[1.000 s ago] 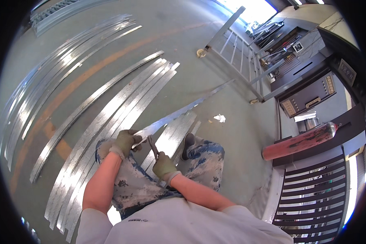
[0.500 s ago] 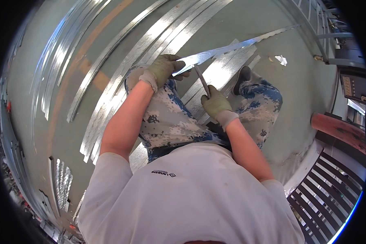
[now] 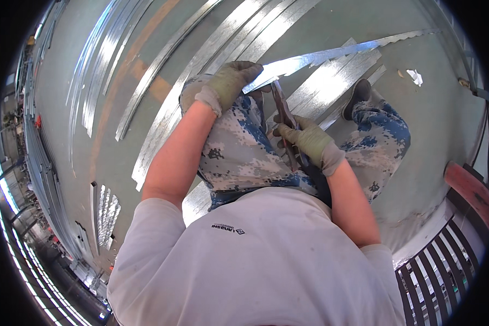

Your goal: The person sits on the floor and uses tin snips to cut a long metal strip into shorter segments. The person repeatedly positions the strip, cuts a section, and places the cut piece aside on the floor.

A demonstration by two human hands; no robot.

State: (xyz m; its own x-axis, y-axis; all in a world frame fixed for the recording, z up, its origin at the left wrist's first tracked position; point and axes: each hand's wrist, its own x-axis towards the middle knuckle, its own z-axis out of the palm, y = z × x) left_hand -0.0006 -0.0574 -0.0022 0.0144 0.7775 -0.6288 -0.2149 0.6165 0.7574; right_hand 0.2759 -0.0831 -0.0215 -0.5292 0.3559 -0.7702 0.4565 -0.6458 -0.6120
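My gloved left hand (image 3: 229, 86) is closed on the near end of a long, shiny metal strip (image 3: 301, 61) with a jagged edge. The strip slants away to the far right above my bent leg. In my gloved right hand (image 3: 311, 140) is a pair of tin snips (image 3: 281, 101), its long handles pointing back toward me. The tips of the snips meet the lower edge of the strip just right of my left hand. Whether the blades are around the metal or only against it, I cannot tell.
Flat metal strips (image 3: 201, 70) lie in long rows on the grey floor, with more strips (image 3: 331, 81) under the held one. Short, jagged pieces (image 3: 108, 214) lie at the left. A dark slatted rack (image 3: 434, 271) and a red roller-like part (image 3: 469, 190) stand at the right.
The whole view has swung, so the scene sits farther right. The snips have turned in my right hand, and more of their handles shows. My left hand still grips the strip.
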